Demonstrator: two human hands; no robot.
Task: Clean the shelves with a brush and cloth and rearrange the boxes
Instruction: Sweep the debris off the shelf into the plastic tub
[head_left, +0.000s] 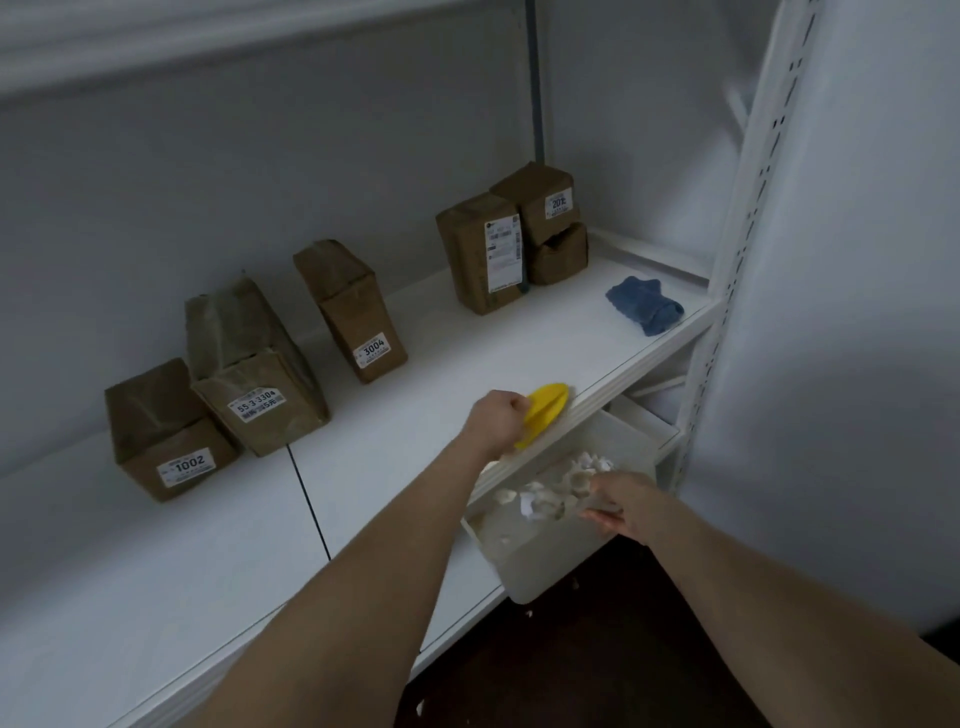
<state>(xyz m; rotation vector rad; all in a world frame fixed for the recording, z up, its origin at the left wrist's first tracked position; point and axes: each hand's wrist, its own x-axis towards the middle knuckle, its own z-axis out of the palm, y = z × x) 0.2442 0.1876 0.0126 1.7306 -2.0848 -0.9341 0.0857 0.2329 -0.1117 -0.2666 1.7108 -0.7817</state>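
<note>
My left hand (493, 421) grips a yellow brush (545, 410) at the front edge of the white shelf (415, 415). Just below that edge, my right hand (618, 506) holds a white bin (535, 556) by its rim; crumpled paper scraps (561, 488) lie inside. A blue cloth (644, 304) lies folded at the shelf's right end. Brown boxes stand along the back: one labelled 1002 (166, 431), one labelled 55-3-330 (254, 369), one labelled 3004 (353, 312), a tall box (480, 252), and two stacked boxes (550, 223) behind it.
A white perforated upright (748, 218) frames the shelf on the right, beside a white wall. A lower shelf (644, 421) shows under the edge. The dark floor (597, 665) below carries a few paper scraps. A dark seam (309, 504) crosses the shelf.
</note>
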